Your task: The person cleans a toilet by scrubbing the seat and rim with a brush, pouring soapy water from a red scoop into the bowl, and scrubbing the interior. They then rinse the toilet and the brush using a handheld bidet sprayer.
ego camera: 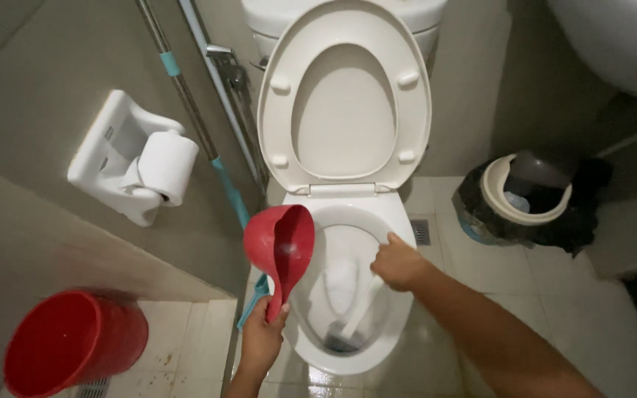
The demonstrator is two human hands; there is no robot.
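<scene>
Hands first, nearest the camera: the left hand (263,335) is wrapped tight around the handle of a red dipper (280,247), scoop tipped toward the bowl (348,295) and held just over its left rim. No water shows pouring from it (the scoop's inside looks dark, hard to say if anything is in it). The right hand (399,263) is closed on the white handle of a brush (348,309), whose head sits low in the bowl near the drain, down in the dark water.

By the look of it, the scrubbing is under way and the rinse not yet done: brush in the bowl, dipper poised, the inner wall wet and pale with no clear grime showing. How much of the bowl has been covered I cannot tell.

Off to the left on the floor stands a red bucket (75,343), well apart from the bowl. Further back, the seat (344,96) is raised upright against the tank. A paper roll (164,166) hangs on the left wall, a teal-handled pole (186,103) leans beside it, and a lined bin (525,199) sits on the right.
</scene>
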